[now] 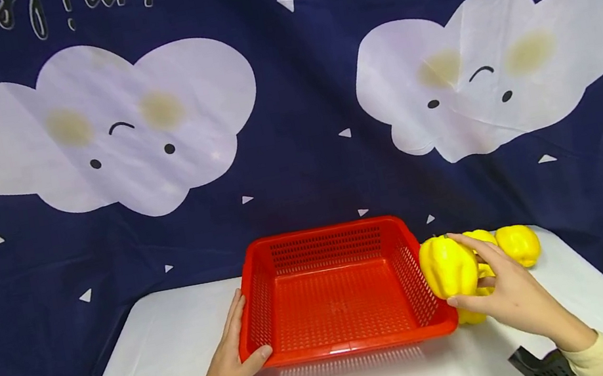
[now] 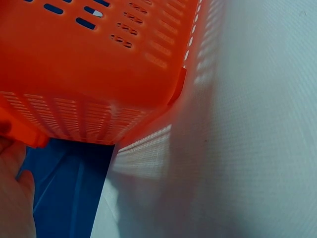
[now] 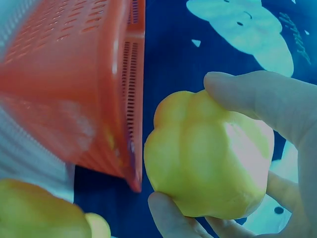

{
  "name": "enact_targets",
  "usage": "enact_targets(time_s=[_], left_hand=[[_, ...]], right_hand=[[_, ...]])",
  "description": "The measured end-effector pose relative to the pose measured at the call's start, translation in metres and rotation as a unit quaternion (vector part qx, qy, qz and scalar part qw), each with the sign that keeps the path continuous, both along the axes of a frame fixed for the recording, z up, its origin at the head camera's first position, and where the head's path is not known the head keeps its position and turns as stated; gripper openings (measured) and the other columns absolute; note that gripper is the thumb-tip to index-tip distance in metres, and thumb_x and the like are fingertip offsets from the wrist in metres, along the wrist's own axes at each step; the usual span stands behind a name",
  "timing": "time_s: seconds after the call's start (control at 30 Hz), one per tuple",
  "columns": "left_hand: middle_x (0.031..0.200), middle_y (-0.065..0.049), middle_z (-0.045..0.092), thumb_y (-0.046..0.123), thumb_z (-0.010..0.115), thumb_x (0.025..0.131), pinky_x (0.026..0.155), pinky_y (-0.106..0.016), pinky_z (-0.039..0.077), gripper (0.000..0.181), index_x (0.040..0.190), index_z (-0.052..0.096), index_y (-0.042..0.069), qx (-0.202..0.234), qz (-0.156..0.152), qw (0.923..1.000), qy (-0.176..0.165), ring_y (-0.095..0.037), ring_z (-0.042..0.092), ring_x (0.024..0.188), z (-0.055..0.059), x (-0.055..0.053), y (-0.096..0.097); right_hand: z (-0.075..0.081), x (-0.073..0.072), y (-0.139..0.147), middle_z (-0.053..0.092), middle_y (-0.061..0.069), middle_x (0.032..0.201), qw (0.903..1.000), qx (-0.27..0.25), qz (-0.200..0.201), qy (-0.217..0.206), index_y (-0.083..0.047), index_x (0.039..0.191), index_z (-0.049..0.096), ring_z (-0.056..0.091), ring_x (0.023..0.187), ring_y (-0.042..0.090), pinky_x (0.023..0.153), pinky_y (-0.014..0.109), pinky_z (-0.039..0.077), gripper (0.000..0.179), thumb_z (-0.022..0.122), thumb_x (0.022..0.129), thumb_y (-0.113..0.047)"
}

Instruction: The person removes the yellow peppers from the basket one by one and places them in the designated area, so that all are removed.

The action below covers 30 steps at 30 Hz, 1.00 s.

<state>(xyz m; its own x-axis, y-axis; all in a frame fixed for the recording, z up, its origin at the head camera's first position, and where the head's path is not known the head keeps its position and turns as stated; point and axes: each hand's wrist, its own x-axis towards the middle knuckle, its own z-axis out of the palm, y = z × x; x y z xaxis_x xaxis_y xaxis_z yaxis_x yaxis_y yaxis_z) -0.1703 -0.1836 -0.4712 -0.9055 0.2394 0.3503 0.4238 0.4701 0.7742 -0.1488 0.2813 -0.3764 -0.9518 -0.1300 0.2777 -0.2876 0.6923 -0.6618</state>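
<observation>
My right hand (image 1: 507, 293) grips a yellow bell pepper (image 1: 448, 266) between thumb and fingers, just off the right rim of a red plastic basket (image 1: 352, 345). In the right wrist view the same pepper (image 3: 208, 153) is lifted, with the thumb on one side and fingertips on the other. My left hand (image 1: 228, 360) holds the basket's left side, thumb over the near rim and fingers along the outer wall. Nothing lies inside the basket. In the left wrist view only part of the left hand (image 2: 15, 193) shows, near the basket's rim.
More yellow peppers lie on the table's right side, one (image 1: 518, 246) near the back edge and others partly hidden behind the right hand. A white cloth covers the table (image 1: 146, 367). Behind it hangs a dark blue curtain (image 1: 301, 115) with clouds printed on it.
</observation>
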Motion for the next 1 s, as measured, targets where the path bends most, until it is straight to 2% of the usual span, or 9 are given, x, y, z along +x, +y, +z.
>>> enact_targets(time_s=[0.2, 0.43, 0.7, 1.0], left_hand=[[0.168, 0.004, 0.006, 0.027, 0.073, 0.091, 0.11, -0.07, 0.025, 0.093, 0.162, 0.014, 0.014, -0.003, -0.007, 1.0, 0.004, -0.035, 0.016, 0.151, 0.001, -0.001, 0.001], [0.168, 0.004, 0.007, 0.027, 0.074, 0.09, 0.11, -0.07, 0.024, 0.093, 0.162, 0.016, 0.013, -0.001, -0.003, 1.0, 0.006, -0.035, 0.016, 0.15, 0.0, -0.001, 0.001], [0.168, 0.004, 0.007, 0.028, 0.074, 0.09, 0.109, -0.07, 0.026, 0.093, 0.162, 0.016, 0.013, -0.006, 0.003, 1.0, 0.005, -0.036, 0.019, 0.15, 0.001, 0.0, 0.0], [0.168, 0.003, 0.007, 0.028, 0.074, 0.09, 0.11, -0.068, 0.025, 0.093, 0.162, 0.016, 0.013, -0.007, 0.004, 1.0, 0.004, -0.036, 0.019, 0.15, 0.001, 0.0, 0.0]], right_hand=[[-0.005, 0.006, 0.012, 0.039, 0.019, 0.147, 0.9998, 0.003, -0.021, -0.003, -0.019, 0.155, 0.035, 0.062, 0.105, 0.034, 0.073, 0.021, 0.058, 0.099, 0.091, 0.074, -0.031], [-0.011, 0.013, 0.024, 0.039, 0.024, 0.145, 0.9988, 0.017, -0.041, -0.017, -0.016, 0.157, 0.031, 0.062, 0.105, 0.037, 0.073, 0.028, 0.06, 0.103, 0.09, 0.075, -0.031], [-0.017, 0.019, 0.036, 0.04, 0.025, 0.144, 0.997, 0.036, -0.066, -0.016, -0.016, 0.158, 0.03, 0.06, 0.105, 0.039, 0.071, 0.025, 0.059, 0.104, 0.09, 0.075, -0.035], [-0.022, 0.021, 0.049, 0.04, 0.028, 0.143, 0.9952, 0.043, -0.085, -0.02, -0.017, 0.159, 0.028, 0.051, 0.113, 0.041, 0.07, 0.022, 0.058, 0.107, 0.09, 0.074, -0.036]])
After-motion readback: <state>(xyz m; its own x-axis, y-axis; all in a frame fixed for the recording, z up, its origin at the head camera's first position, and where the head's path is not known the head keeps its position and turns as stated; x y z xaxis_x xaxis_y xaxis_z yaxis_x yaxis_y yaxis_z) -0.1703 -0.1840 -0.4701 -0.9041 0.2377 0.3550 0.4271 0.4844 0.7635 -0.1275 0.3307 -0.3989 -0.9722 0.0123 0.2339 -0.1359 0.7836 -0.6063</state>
